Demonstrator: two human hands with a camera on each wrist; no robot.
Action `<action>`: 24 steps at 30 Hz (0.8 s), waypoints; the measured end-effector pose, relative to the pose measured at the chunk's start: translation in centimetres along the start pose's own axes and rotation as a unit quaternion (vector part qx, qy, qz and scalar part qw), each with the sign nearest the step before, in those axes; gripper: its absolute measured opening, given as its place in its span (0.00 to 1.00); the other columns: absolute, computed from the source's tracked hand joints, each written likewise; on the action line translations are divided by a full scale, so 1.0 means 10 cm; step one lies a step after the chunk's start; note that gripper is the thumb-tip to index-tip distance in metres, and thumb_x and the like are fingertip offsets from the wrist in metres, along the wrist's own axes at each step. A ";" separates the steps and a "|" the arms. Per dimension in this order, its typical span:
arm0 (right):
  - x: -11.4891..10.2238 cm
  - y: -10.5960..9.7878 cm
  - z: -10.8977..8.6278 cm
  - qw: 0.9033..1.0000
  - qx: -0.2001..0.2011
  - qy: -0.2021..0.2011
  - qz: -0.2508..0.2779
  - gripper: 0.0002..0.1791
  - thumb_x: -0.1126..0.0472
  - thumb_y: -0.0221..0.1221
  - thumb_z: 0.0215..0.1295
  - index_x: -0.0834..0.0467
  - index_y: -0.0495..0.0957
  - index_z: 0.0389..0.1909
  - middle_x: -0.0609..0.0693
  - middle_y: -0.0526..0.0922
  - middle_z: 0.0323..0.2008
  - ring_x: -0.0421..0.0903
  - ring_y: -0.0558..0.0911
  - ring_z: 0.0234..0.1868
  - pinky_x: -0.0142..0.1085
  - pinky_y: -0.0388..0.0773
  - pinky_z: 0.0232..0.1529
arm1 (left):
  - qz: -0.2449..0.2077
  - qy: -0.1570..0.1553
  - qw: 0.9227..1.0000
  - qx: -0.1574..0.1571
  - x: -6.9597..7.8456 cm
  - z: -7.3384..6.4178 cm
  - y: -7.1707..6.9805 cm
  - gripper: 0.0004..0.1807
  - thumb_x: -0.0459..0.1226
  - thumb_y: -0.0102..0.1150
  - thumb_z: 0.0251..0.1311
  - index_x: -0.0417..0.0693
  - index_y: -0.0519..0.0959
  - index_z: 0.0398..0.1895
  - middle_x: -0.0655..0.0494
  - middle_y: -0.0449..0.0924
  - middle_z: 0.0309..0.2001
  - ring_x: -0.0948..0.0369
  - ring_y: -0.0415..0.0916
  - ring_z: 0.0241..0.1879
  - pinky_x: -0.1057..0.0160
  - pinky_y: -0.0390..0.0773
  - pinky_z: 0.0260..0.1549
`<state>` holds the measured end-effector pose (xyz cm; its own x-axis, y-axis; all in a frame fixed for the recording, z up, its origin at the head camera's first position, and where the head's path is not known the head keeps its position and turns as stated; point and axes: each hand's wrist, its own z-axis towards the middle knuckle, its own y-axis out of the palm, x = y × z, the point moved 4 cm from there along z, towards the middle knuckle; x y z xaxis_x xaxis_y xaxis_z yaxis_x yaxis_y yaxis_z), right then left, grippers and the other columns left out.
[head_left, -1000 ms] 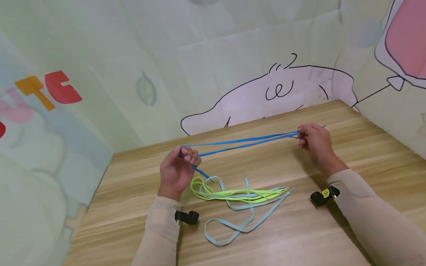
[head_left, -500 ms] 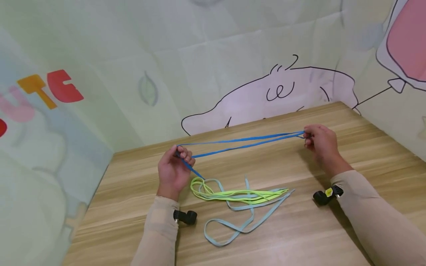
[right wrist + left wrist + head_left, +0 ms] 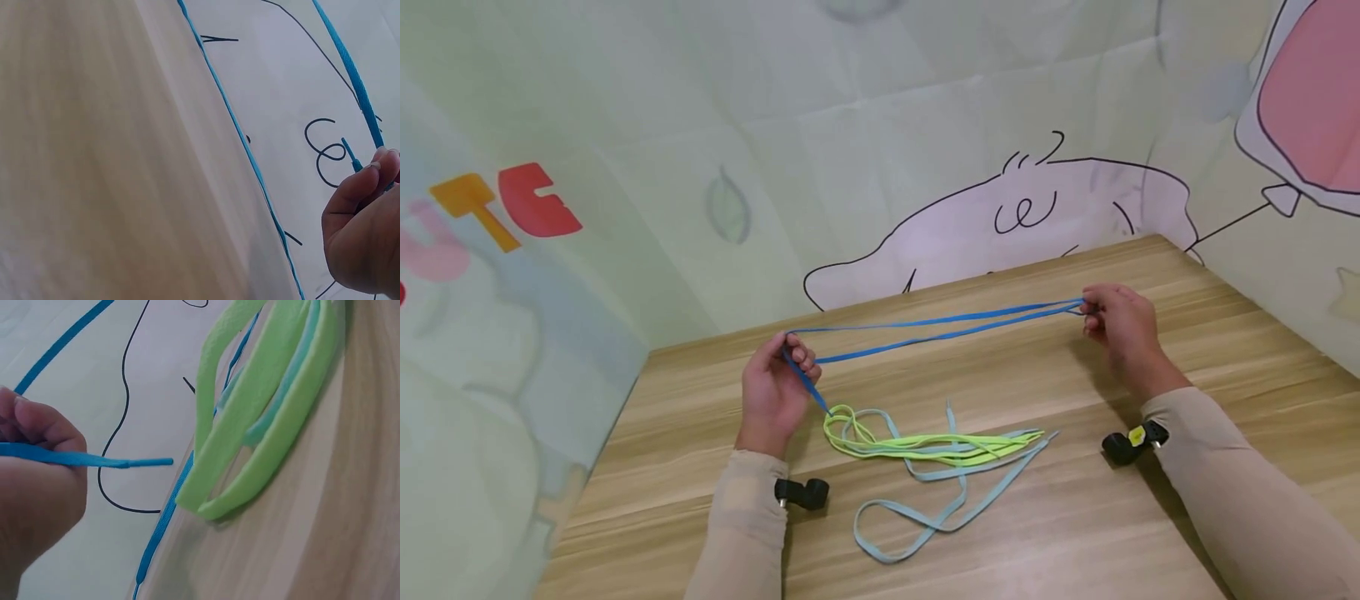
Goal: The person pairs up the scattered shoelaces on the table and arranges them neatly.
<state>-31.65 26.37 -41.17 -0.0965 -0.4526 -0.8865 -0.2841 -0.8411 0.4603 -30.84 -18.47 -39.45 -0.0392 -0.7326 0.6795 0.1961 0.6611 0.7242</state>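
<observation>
A flat blue shoelace (image 3: 947, 335) is stretched above the table between my two hands in two nearly parallel strands. My left hand (image 3: 775, 387) pinches it at the left, fingers curled, and a tail with a tipped end hangs down past the palm. At the right my right hand (image 3: 1123, 329) pinches the other end between thumb and fingers; a short tip (image 3: 350, 153) pokes out beside the fingertips in the right wrist view. Below the stretched strands lie a folded bright green shoelace (image 3: 917, 446) and a pale blue shoelace (image 3: 887, 507), partly overlapping.
The wooden table (image 3: 1037, 533) meets a printed fabric backdrop (image 3: 850, 167) at its far edge. A black wrist camera (image 3: 808, 494) sits on the left sleeve and another camera (image 3: 1123, 447) on the right one.
My left hand has moved leftward and my right hand slightly rightward, spreading the blue shoelace wider. The green and pale blue shoelaces have stayed in place.
</observation>
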 end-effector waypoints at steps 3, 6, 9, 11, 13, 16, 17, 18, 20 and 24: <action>-0.01 -0.01 0.00 1.000 -0.014 -0.008 -0.002 0.07 0.70 0.55 0.71 0.61 0.81 0.35 0.48 0.81 0.24 0.38 0.72 0.17 0.28 0.74 0.20 | 0.015 -0.010 0.999 0.034 0.01 0.00 -0.05 0.21 0.41 0.40 0.79 0.46 0.79 0.28 0.57 0.74 0.23 0.62 0.68 0.25 0.67 0.67 0.28; -0.04 -0.01 0.00 0.999 -0.027 -0.017 -0.007 0.06 0.69 0.55 0.72 0.61 0.81 0.37 0.49 0.82 0.26 0.39 0.72 0.19 0.28 0.74 0.21 | 0.026 -0.020 0.997 0.073 0.03 0.00 -0.10 0.21 0.42 0.41 0.79 0.47 0.77 0.28 0.57 0.73 0.24 0.63 0.67 0.25 0.68 0.67 0.27; -0.07 -0.02 0.01 0.999 -0.029 -0.024 -0.028 0.07 0.67 0.54 0.73 0.59 0.81 0.39 0.48 0.82 0.28 0.39 0.72 0.21 0.28 0.73 0.23 | 0.031 -0.028 0.994 0.105 0.06 0.00 -0.15 0.20 0.42 0.42 0.79 0.47 0.76 0.27 0.58 0.72 0.24 0.63 0.66 0.25 0.68 0.66 0.27; -0.09 -0.03 0.02 0.998 -0.027 -0.025 -0.044 0.07 0.66 0.54 0.74 0.58 0.81 0.40 0.48 0.83 0.30 0.39 0.72 0.22 0.28 0.73 0.23 | 0.035 -0.034 0.991 0.122 0.07 0.00 -0.18 0.19 0.42 0.43 0.78 0.47 0.76 0.27 0.58 0.72 0.24 0.64 0.67 0.24 0.69 0.66 0.27; -0.10 -0.04 0.02 0.998 -0.021 -0.026 -0.058 0.07 0.66 0.54 0.74 0.58 0.80 0.41 0.48 0.84 0.31 0.39 0.72 0.22 0.28 0.73 0.24 | 0.041 -0.040 0.989 0.137 0.08 0.00 -0.21 0.19 0.42 0.44 0.78 0.47 0.77 0.27 0.59 0.72 0.24 0.64 0.67 0.24 0.69 0.66 0.26; -0.11 -0.07 0.04 0.998 -0.012 -0.031 -0.061 0.05 0.65 0.55 0.74 0.58 0.80 0.42 0.48 0.84 0.32 0.39 0.72 0.23 0.28 0.73 0.24 | 0.059 -0.046 0.985 0.156 0.11 0.00 -0.24 0.18 0.43 0.47 0.77 0.48 0.77 0.28 0.59 0.72 0.25 0.64 0.67 0.25 0.69 0.67 0.26; -0.11 -0.08 0.05 0.998 -0.008 -0.032 -0.058 0.05 0.65 0.56 0.73 0.57 0.80 0.41 0.48 0.84 0.31 0.39 0.72 0.22 0.28 0.73 0.24 | 0.064 -0.046 0.984 0.162 0.12 0.01 -0.25 0.18 0.43 0.47 0.77 0.47 0.78 0.28 0.59 0.72 0.26 0.64 0.67 0.25 0.69 0.67 0.26; -0.12 -0.10 0.05 0.998 -0.005 -0.034 -0.057 0.04 0.65 0.57 0.73 0.57 0.81 0.41 0.48 0.84 0.31 0.39 0.73 0.22 0.28 0.73 0.24 | 0.072 -0.045 0.982 0.167 0.13 0.01 -0.25 0.17 0.43 0.48 0.77 0.47 0.78 0.29 0.59 0.72 0.26 0.64 0.67 0.25 0.69 0.67 0.26; -0.13 -0.12 0.06 0.998 0.001 -0.036 -0.043 0.03 0.66 0.59 0.72 0.57 0.81 0.39 0.48 0.83 0.30 0.39 0.73 0.21 0.28 0.74 0.23 | 0.088 -0.045 0.979 0.177 0.15 0.02 -0.26 0.15 0.42 0.50 0.76 0.47 0.78 0.30 0.60 0.72 0.27 0.64 0.67 0.26 0.70 0.68 0.26; -0.16 -0.18 0.09 0.999 0.010 -0.037 -0.033 0.01 0.65 0.63 0.69 0.57 0.82 0.38 0.48 0.83 0.29 0.40 0.73 0.20 0.28 0.74 0.22 | 0.130 -0.047 0.970 0.201 0.17 0.03 -0.29 0.10 0.40 0.53 0.75 0.45 0.77 0.36 0.59 0.70 0.29 0.64 0.67 0.27 0.70 0.68 0.26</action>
<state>-31.84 28.84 -40.63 -0.1465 -0.3731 -0.9162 -0.3116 -0.8616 0.4007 -31.73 -21.59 -40.30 -0.1322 -0.5268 0.8397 -0.1866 0.8452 0.5008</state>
